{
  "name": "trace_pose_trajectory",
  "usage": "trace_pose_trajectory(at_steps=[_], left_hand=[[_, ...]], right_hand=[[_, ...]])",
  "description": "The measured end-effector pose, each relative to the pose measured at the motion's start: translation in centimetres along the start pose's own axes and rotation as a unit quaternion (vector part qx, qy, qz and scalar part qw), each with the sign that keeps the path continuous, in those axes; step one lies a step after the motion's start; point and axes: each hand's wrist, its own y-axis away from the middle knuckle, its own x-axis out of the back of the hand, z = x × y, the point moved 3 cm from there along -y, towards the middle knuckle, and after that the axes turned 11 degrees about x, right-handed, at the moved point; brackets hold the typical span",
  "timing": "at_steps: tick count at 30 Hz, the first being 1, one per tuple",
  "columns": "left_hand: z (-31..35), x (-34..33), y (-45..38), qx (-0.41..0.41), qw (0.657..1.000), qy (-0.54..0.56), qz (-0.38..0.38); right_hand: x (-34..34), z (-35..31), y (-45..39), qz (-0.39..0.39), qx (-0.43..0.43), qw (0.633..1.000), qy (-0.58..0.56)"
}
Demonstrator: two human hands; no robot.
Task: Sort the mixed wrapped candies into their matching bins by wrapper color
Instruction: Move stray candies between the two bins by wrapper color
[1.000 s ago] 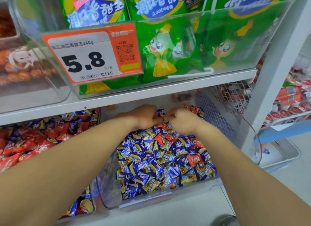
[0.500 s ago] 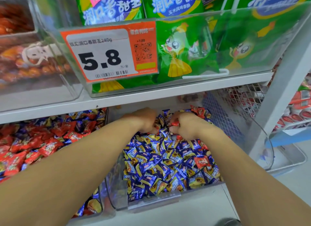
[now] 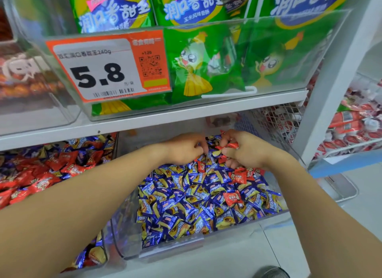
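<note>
Two clear bins are set side by side under a shelf (image 3: 144, 120): the left bin (image 3: 103, 255) and the right bin (image 3: 171, 246), each filled with wrapped candies (image 3: 196, 205). Both hands, the left hand (image 3: 186, 149) and the right hand (image 3: 246, 151), are held over the rear of the right bin. Snack bags (image 3: 192, 70) are stood in a clear tray (image 3: 289, 56) on the shelf above, behind a price tag (image 3: 103, 68).

I read the orange-and-white price tag (image 3: 108, 67) on the clear upper bin (image 3: 289, 56): "5.8", "240g", a QR code and a barcode — its smaller characters are too soft for me. The green snack bags (image 3: 186, 12) behind carry large Chinese lettering, "润口香甜王". I cannot read the print on the candy wrappers (image 3: 198, 197).
</note>
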Motion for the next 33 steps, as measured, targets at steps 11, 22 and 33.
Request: trace_pose_trajectory(at_steps=[11,22,33], left_hand=[[0.0,-2.4,-1.0,0.048,0.985,-0.159,-0.043],[-0.2,-0.5,-0.4,0.076,0.997,0.027,0.003],[2.5,-2.6,0.1,0.041,0.984,0.123,-0.123]], right_hand=[[1.7,0.2,1.8,-0.071,-0.032,0.993,0.089],[2.5,-0.4,2.9,0.008,-0.02,0.998,0.059],[1.2,-0.1,3.8,-0.072,-0.063,0.962,0.257]])
